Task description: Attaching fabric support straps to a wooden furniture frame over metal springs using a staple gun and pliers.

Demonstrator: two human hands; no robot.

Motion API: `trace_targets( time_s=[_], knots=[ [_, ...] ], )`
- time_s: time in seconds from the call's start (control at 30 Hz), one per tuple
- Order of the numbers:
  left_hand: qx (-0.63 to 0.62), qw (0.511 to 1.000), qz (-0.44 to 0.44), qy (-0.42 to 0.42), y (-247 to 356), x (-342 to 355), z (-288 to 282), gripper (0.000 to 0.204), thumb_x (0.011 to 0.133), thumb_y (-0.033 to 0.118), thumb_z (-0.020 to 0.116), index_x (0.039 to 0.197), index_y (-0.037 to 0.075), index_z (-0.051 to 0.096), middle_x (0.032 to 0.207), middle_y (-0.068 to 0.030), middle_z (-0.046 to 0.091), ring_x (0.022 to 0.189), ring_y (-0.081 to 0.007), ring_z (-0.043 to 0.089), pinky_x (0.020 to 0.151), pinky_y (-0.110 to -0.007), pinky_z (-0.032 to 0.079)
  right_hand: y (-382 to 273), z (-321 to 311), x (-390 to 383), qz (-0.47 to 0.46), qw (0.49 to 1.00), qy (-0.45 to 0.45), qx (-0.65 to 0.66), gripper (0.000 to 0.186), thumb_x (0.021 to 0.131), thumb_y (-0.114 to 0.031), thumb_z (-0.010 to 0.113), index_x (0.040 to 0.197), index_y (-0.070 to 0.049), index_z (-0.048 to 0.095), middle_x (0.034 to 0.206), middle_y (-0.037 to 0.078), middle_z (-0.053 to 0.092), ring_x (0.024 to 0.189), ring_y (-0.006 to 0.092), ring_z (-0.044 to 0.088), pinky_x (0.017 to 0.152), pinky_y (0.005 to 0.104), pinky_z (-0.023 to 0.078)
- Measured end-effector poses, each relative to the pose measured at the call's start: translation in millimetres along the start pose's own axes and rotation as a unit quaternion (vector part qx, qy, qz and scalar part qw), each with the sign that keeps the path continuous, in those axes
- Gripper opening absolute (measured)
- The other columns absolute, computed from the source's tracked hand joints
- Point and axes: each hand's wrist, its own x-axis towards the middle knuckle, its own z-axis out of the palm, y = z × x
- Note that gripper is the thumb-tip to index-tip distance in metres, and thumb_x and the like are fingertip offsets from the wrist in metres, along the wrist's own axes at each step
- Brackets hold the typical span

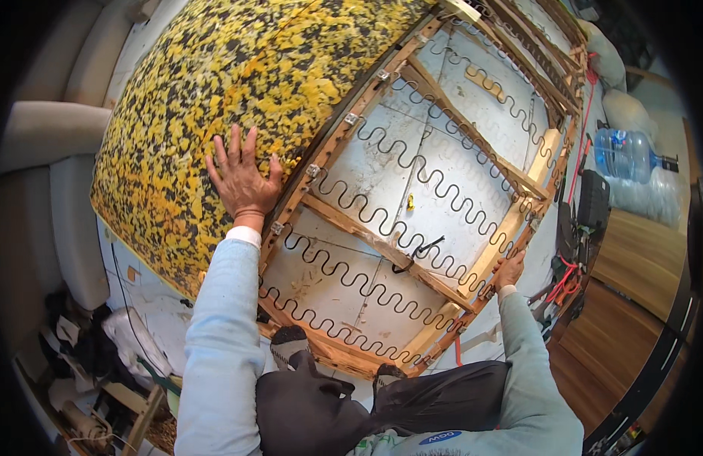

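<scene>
Two hands work the frame (412, 190): left hand (241, 178) flat, fingers spread, on the foam (215, 99) beside it, right hand (509, 270) clamped on its edge rail, where springs (382, 228) inside could snag fingers.

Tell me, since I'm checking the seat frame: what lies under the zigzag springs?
Under the springs a white floor shows, with one small yellow scrap. The yellow foam pad covers whatever lies beneath the frame's left part.
</scene>
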Motion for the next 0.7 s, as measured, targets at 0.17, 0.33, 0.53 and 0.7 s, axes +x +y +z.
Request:
trace_targets(
  time_s=[0.17,0.33,0.53,0.7],
  knots=[
    [0.004,1.000,0.011,0.026,3.4,0.9,-0.6,0.062,0.088,0.045,0.052,0.147,0.030,0.039,0.158,0.0009,0.029,0.146,-0.0317,0.024,0.119,-0.054,0.014,-4.3,-0.7,-1.3,-0.015,1.000,0.011,-0.019,0.058,0.100,-0.058,0.028,0.105,-0.006,0.053,0.064,0.006,0.053,0.047,0.0168,0.051,0.043,0.0317,0.045],
    [0.023,0.999,0.016,0.025,7.2,1.9,-1.8,0.061,0.089,0.045,0.052,0.147,0.029,0.038,0.158,0.0011,0.030,0.146,-0.0310,0.025,0.119,-0.053,0.016,-3.5,-1.6,1.5,-0.002,1.000,0.008,0.010,0.054,0.101,-0.058,0.029,0.098,-0.010,0.052,0.063,0.005,0.052,0.044,0.0156,0.048,0.040,0.0301,0.042],
    [0.035,0.999,0.017,0.010,10.7,2.3,-2.9,0.062,0.090,0.044,0.051,0.148,0.029,0.038,0.158,0.0013,0.030,0.146,-0.0310,0.025,0.120,-0.052,0.014,-2.4,-3.7,5.8,-0.005,1.000,-0.016,0.024,0.055,0.100,-0.056,0.031,0.102,-0.006,0.054,0.064,0.008,0.054,0.042,0.0161,0.048,0.040,0.0301,0.043],
    [0.029,0.999,0.016,0.022,10.3,3.4,-3.5,0.062,0.089,0.044,0.051,0.148,0.029,0.037,0.158,0.0013,0.030,0.147,-0.0308,0.024,0.120,-0.052,0.014,-3.9,-3.0,3.9,0.003,0.999,-0.019,0.031,0.054,0.100,-0.055,0.030,0.103,-0.006,0.055,0.064,0.008,0.054,0.043,0.0157,0.049,0.040,0.0301,0.043]
  ],
)
